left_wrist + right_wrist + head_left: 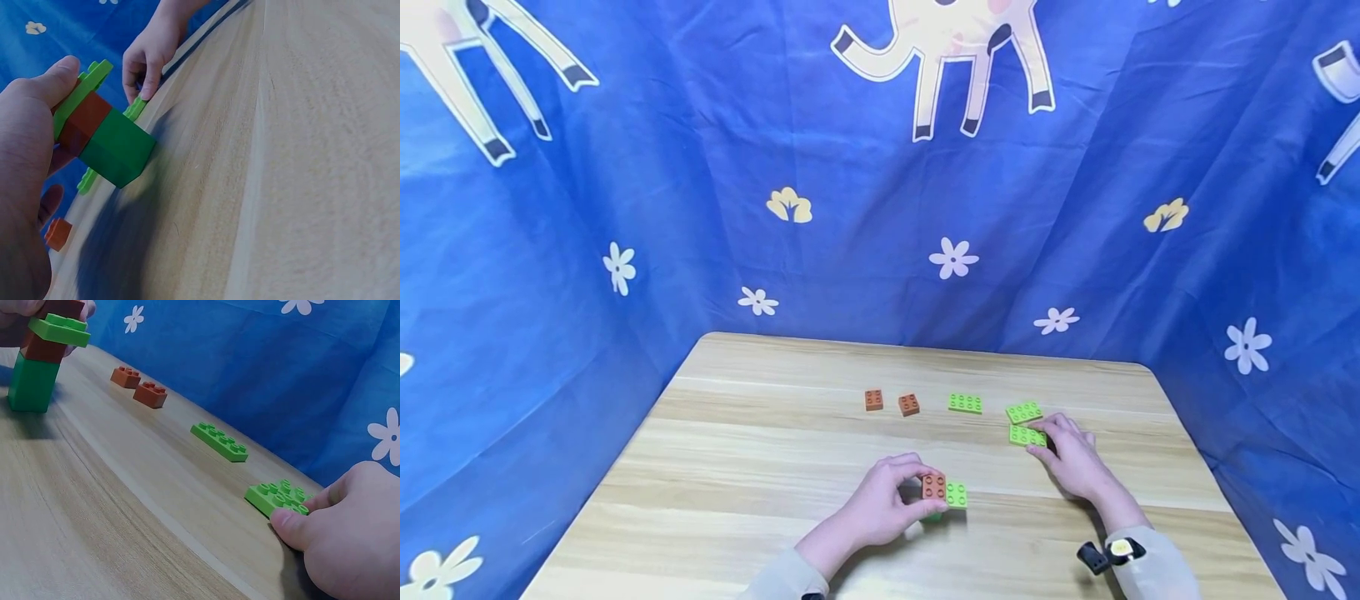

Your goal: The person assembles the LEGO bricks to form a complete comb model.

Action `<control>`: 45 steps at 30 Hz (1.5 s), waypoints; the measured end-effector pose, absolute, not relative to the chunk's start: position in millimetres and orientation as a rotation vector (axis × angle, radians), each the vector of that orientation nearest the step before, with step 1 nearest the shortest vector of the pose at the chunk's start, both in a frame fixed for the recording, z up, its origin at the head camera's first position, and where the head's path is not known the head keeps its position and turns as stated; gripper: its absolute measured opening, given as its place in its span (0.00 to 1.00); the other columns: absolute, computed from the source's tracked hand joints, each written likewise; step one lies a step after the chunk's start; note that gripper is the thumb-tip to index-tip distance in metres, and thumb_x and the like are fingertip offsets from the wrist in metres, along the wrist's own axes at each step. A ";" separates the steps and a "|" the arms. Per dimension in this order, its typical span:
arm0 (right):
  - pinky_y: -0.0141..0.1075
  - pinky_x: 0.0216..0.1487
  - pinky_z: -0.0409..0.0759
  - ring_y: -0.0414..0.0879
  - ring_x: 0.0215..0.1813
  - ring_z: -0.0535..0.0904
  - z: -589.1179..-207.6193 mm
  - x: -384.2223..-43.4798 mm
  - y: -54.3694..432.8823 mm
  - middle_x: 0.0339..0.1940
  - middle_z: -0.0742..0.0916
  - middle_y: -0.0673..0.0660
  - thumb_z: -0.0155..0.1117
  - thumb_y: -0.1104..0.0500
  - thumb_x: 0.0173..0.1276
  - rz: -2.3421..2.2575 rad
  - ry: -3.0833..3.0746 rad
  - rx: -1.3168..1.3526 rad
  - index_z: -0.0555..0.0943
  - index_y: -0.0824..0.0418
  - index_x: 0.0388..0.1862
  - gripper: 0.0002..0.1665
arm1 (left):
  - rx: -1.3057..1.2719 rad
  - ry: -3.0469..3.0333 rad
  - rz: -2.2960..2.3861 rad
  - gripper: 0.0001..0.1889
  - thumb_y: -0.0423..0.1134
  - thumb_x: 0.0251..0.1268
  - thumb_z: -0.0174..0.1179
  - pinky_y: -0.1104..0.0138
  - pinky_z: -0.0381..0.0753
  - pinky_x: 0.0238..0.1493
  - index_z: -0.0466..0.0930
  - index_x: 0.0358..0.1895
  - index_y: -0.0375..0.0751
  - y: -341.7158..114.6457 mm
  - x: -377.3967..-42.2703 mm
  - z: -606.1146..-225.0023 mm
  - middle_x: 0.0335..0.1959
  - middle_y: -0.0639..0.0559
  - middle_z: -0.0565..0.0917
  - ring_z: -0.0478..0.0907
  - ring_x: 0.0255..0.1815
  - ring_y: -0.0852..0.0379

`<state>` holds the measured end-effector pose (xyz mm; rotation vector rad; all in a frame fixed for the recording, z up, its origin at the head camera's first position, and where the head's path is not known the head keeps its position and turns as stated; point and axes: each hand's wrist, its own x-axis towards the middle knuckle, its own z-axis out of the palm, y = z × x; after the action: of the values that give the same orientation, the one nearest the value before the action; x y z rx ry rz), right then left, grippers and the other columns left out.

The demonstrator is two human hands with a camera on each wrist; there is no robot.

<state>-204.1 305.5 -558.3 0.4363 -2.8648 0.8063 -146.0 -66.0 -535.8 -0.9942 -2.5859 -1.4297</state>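
Head view shows a person's two hands at the near half of a wooden table (760,467), and the small brick stack (942,493) serves as the landmark for everything else. That stack stands on the table near the front edge: a dark green block (31,382) at the bottom, a brown brick (42,349) on it, a thin light green plate (59,330) above, and another brown brick (933,486) on top. The left hand (880,500) has its fingers and thumb curled round the upper bricks — the grip seems meant to steady the stack while its base rests on the wood. To the right of the stack and a little farther back, the right hand (1071,458) lies low on the table with thumb and fingertips pinching the edge of a flat green plate (1027,436), as if to lift it off the surface. A second green plate (1024,412) lies just behind that one, touching or nearly so. Farther back from the stack, a long green plate (965,403) lies alone, and to its left two small brown bricks (891,402) sit side by side, apart from each other. Behind the table hangs a blue cloth (625,208) with white flowers — it closes off the back and both sides.
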 end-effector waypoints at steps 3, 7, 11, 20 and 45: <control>0.50 0.50 0.60 0.59 0.63 0.77 -554.7 -203.0 305.2 0.58 0.83 0.58 0.69 0.54 0.77 0.796 -2.874 0.433 0.81 0.63 0.66 0.23 | -0.995 -2.579 -1.430 0.23 0.60 0.64 0.72 0.57 0.77 0.60 0.88 0.56 0.52 -65.9 -145.7 -536.5 0.41 0.74 0.82 0.79 0.46 0.67; 0.51 0.51 0.60 0.64 0.67 0.77 -546.7 -201.4 303.6 0.63 0.83 0.64 0.66 0.56 0.79 0.784 -2.878 0.435 0.78 0.66 0.68 0.24 | -0.997 -2.562 -1.424 0.22 0.59 0.64 0.73 0.58 0.77 0.60 0.88 0.56 0.53 -65.9 -145.6 -537.4 0.41 0.74 0.82 0.79 0.46 0.68; 0.49 0.50 0.62 0.64 0.65 0.79 -537.3 -197.6 300.0 0.63 0.84 0.65 0.65 0.57 0.80 0.772 -2.850 0.470 0.76 0.67 0.68 0.24 | -0.997 -2.561 -1.431 0.22 0.59 0.64 0.73 0.59 0.77 0.59 0.88 0.56 0.53 -65.5 -145.7 -538.1 0.41 0.74 0.82 0.79 0.46 0.68; 0.46 0.48 0.65 0.54 0.55 0.84 -515.7 -189.2 284.8 0.58 0.86 0.57 0.67 0.60 0.78 0.714 -2.720 0.606 0.77 0.64 0.69 0.24 | -0.954 -2.613 -1.469 0.23 0.61 0.64 0.72 0.57 0.77 0.60 0.88 0.56 0.54 -65.9 -145.5 -536.5 0.40 0.74 0.82 0.79 0.47 0.66; 0.46 0.55 0.65 0.30 0.33 0.70 -473.8 -158.3 231.8 0.44 0.80 0.40 0.64 0.53 0.81 0.708 -2.638 0.819 0.79 0.58 0.67 0.20 | -0.966 -2.582 -1.518 0.22 0.59 0.64 0.73 0.58 0.80 0.56 0.89 0.56 0.53 -64.7 -145.9 -538.2 0.40 0.72 0.82 0.79 0.46 0.66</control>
<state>-158.3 231.8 -473.8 0.8186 -2.6378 0.7083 -145.9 -64.7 -538.2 -0.9658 -2.5821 -1.5179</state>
